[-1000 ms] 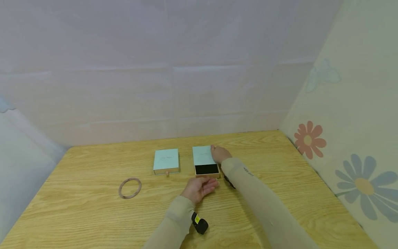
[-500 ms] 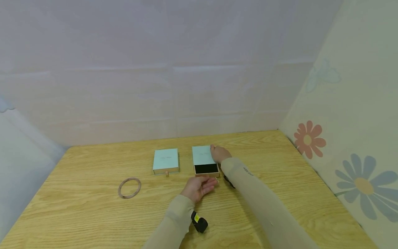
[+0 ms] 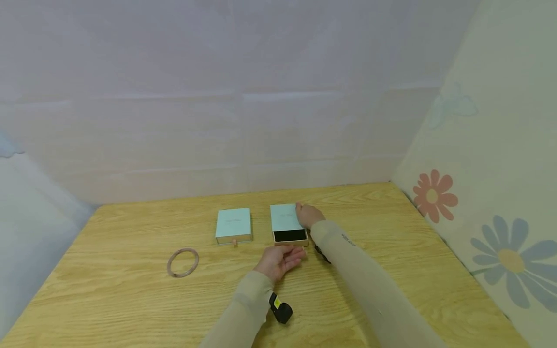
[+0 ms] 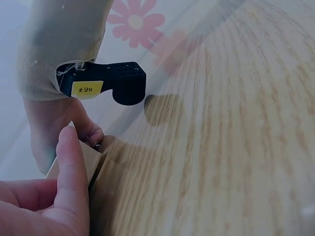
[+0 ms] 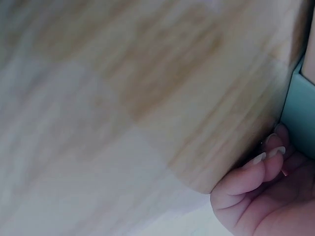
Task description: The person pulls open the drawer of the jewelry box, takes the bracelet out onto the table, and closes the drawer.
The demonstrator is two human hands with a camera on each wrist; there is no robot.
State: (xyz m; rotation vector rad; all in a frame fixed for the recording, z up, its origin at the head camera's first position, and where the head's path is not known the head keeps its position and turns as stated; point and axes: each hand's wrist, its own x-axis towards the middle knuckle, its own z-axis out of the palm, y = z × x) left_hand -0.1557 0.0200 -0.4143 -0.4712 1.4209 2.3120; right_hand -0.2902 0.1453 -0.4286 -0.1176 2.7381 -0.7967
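In the head view a light-blue drawer box (image 3: 285, 217) lies on the table with its inner tray (image 3: 290, 236) slid partly out toward me, showing a black inside. My right hand (image 3: 309, 215) holds the sleeve at its right side; in the right wrist view its curled fingers (image 5: 268, 162) sit against the blue wall. At the front of the tray is my left hand (image 3: 280, 262), palm turned up, its loosely extended fingers (image 4: 70, 167) touching the tray's front in the left wrist view. A second, closed blue drawer box (image 3: 233, 223) with a small pull tab stands to the left.
A pinkish bangle (image 3: 183, 263) lies on the wooden table (image 3: 109, 299), left of the hands. Pale cloth (image 3: 243, 145) hangs behind the table, and a flower-printed panel (image 3: 491, 193) borders it on the right. Each wrist wears a black camera (image 3: 281, 309).
The inner tray has slid slightly further into its sleeve, so the black strip looks narrower. My left hand has crept forward with it; the right hand keeps its hold.
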